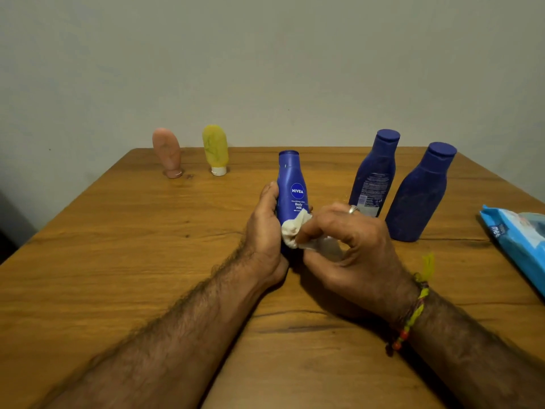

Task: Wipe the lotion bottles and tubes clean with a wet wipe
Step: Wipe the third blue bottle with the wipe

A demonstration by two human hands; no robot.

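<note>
A small blue lotion bottle point(291, 184) stands upright at the table's middle, label facing me. My left hand point(265, 228) wraps around its lower left side. My right hand point(351, 243) pinches a crumpled white wet wipe point(293, 230) against the bottle's lower front. Two larger dark blue bottles point(374, 172) point(420, 193) stand upright to the right, both looking dusty. At the back left, a peach tube point(166, 152) and a yellow tube point(215, 149) stand on their caps.
A blue wet wipe pack point(516, 243) lies at the right edge of the wooden table point(118, 246). A plain wall rises directly behind the table's far edge.
</note>
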